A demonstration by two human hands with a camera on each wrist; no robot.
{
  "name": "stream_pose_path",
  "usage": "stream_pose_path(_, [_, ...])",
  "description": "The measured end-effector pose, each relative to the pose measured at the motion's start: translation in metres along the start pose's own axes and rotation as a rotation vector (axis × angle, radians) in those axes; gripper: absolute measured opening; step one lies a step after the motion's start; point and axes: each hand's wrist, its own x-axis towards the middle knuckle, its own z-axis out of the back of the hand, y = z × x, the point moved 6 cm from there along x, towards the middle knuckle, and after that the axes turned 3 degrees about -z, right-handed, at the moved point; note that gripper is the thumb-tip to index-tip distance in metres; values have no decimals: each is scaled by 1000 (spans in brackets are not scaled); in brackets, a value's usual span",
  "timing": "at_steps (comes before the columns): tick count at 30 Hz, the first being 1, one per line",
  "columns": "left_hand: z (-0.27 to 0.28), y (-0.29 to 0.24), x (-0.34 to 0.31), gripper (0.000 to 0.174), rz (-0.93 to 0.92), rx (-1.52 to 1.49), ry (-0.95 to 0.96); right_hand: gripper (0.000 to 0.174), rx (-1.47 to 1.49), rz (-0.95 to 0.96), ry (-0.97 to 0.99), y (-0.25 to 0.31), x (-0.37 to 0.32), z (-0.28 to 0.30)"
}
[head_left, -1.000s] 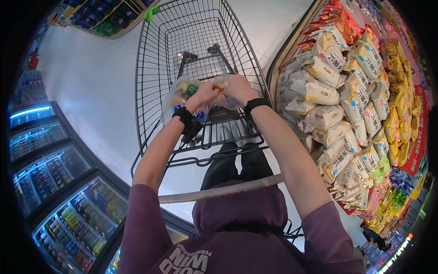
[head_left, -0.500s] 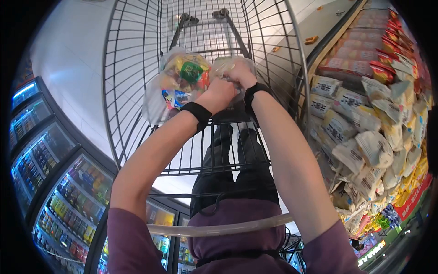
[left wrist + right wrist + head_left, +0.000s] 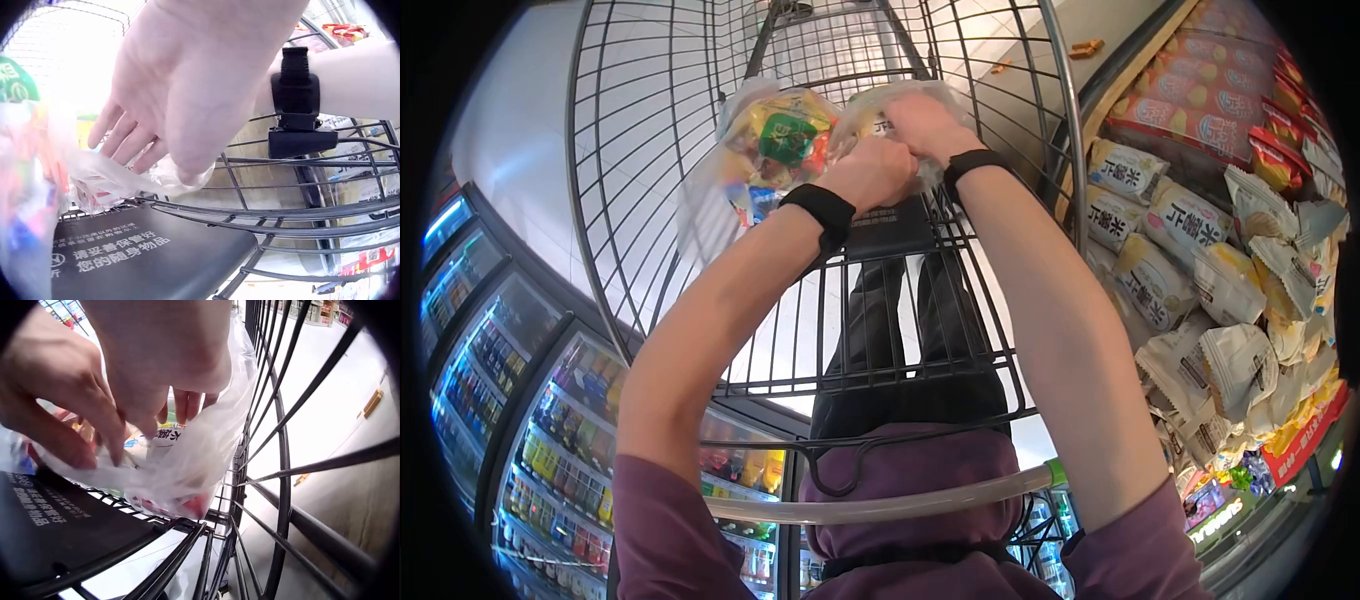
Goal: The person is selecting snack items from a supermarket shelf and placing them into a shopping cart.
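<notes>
Two clear plastic bags lie side by side in the shopping cart [image 3: 847,387]. The left plastic bag [image 3: 735,165] is full of colourful snack packs, one with a green label [image 3: 787,138]. My right hand [image 3: 927,122] reaches into the right plastic bag [image 3: 200,456], its fingers [image 3: 181,403] pointing down at a pale pack [image 3: 164,434] with black lettering. Its grip is partly hidden, and I cannot tell whether it holds anything. Close beside it, my left hand [image 3: 872,172] pinches the bag's film between thumb and fingers.
Beneath the hands is a dark printed panel [image 3: 150,250] of the cart. Piled white snack packs [image 3: 1190,215] and red boxes [image 3: 1190,90] stand on a display along the right. Glass-door drink coolers [image 3: 565,430] line the left. The cart's handle [image 3: 880,510] crosses before my waist.
The bags and cart appear larger and nearer as my head view shifts. My left hand has shifted right, close to my right hand at the right bag. The display looks closer.
</notes>
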Motion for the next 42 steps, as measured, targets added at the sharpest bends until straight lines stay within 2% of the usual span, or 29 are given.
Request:
stream_pose_path(1, [-14, 4, 12, 33, 24, -119, 41, 33, 54, 68, -56, -1, 3, -8])
stream_pose_path(2, [-27, 8, 21, 37, 48, -238, 84, 35, -19, 19, 24, 1, 0, -9])
stream_pose_path(4, [-45, 9, 31, 40, -27, -212, 111, 35, -129, 45, 13, 4, -3, -8])
stream_pose_path(5, [-48, 12, 30, 41, -21, -219, 44, 34, -183, 58, 10, 4, -4, -12])
stream_pose_path(6, [-52, 15, 28, 49, -16, -226, -23, 30, -163, 55, -82, 5, -5, -12])
stream_pose_path(9, [-57, 15, 32, 26, 0, -233, 106, 24, -195, 99, -198, -3, 12, -25])
stream_pose_path(10, [-56, 14, 29, 23, 30, -252, 100, 20, -74, 70, -280, -3, 0, -11])
stream_pose_path(12, [-53, 13, 19, 18, 94, -289, 84, 21, 21, 15, -282, -5, 3, 1])
stream_pose_path(13, [-51, 11, 19, 18, 46, -254, 84, 22, 65, -11, -286, -6, 5, 10])
stream_pose_path(14, [-50, 9, 19, 18, -3, -219, 86, 23, 107, 80, -433, 1, -8, 25])
stream_pose_path(17, [-38, -2, 14, 19, -77, -201, 66, 36, -67, 157, -358, 12, 1, 24])
stream_pose_path(20, [-38, -5, 12, 20, -89, -231, 74, 21, -74, 183, -374, 25, 2, 22])
stream_pose_path(23, [-38, -4, 11, 21, -77, -242, 116, 18, -145, 174, 149, 30, 5, 7])
stream_pose_path(30, [-40, -1, 12, 26, -45, -233, 138, 17, -275, 87, 103, 5, 10, -45])
stream_pose_path(32, [-46, 1, 14, 17, -39, -254, 65, 20, -256, 42, 21, 4, 11, -51])
stream_pose_path(35, [-50, 1, 14, 17, -37, -286, 45, 22, -235, -20, 84, 2, 11, -60])
stream_pose_path(38, [-51, 2, 16, 20, -31, -318, 65, 24, -285, 5, 231, 5, 2, -55])
stream_pose_path(41, [-55, 4, 18, 26, -52, -329, 86, 25, -132, -104, 199, 0, -15, -30])
stream_pose_path(42, [-56, 4, 18, 28, -64, -327, 92, 27, -36, -212, 252, -7, -9, -33])
